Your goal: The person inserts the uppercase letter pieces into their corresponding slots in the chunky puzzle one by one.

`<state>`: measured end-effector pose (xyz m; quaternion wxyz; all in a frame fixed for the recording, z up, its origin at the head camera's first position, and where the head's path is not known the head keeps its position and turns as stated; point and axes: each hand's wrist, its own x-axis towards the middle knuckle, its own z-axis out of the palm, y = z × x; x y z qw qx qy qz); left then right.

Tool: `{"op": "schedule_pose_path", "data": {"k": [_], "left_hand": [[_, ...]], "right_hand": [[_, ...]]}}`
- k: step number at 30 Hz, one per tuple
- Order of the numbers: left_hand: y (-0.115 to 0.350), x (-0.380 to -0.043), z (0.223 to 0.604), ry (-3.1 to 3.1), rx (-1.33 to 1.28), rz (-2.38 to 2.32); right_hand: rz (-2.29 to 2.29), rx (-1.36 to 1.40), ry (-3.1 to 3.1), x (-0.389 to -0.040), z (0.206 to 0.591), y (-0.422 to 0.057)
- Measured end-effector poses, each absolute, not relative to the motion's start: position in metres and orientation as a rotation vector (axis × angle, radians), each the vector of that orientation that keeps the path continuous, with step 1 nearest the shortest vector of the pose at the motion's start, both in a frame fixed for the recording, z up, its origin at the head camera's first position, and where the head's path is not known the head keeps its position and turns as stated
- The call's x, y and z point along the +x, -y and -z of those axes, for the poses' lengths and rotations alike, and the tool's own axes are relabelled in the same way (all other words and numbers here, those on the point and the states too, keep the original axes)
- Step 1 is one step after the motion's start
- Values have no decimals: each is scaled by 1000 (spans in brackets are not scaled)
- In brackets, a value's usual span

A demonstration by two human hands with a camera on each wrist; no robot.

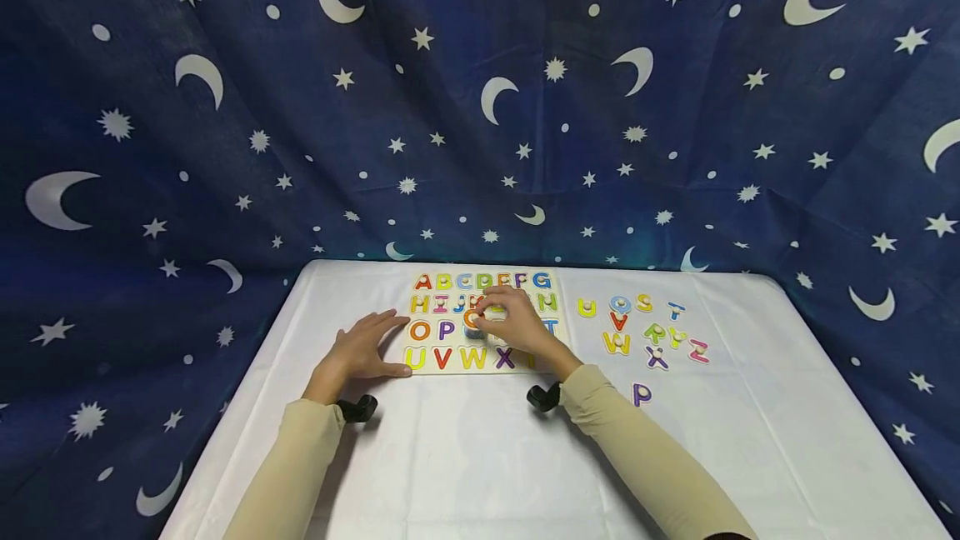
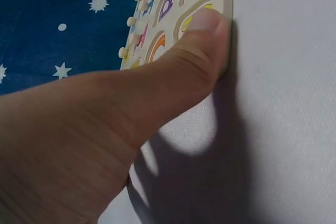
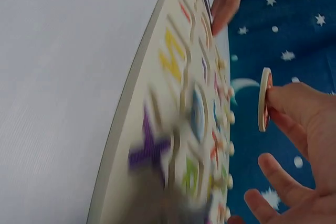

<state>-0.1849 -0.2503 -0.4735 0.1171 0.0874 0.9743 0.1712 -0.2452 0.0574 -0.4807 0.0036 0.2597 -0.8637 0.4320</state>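
Observation:
My right hand (image 1: 517, 322) pinches an orange round letter piece, apparently the O (image 1: 470, 320), above the wooden alphabet puzzle board (image 1: 487, 372). Seen nearly edge-on in the right wrist view, that piece (image 3: 264, 99) is raised off the board, with the other fingers spread apart from it. My left hand (image 1: 365, 347) rests at the board's left side. Its thumb (image 2: 202, 24) presses on the near left corner by the yellow U slot, and its fingertips reach the left edge near the O slot. Knobbed letters fill the board's far rows.
Right of the board lie several loose letters, among them a yellow U (image 1: 587, 308), blue Q (image 1: 620, 304), yellow W (image 1: 617, 343), pink Z (image 1: 698, 351) and a purple P (image 1: 642, 394) closer to me. A starry blue curtain (image 1: 450, 148) hangs behind the white table (image 1: 465, 473).

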Motion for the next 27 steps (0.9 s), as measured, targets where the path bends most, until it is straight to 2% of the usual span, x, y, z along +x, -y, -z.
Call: {"op": "schedule_pose_path", "data": {"k": [12,27], "left_hand": [[250,-186,471,-2792,214,-481],[249,-185,469,-2813,196,-516]], "right_hand": [[-1220,829,2748,-254,490,9],[-1068,805,2808,-251,497,44]]}}
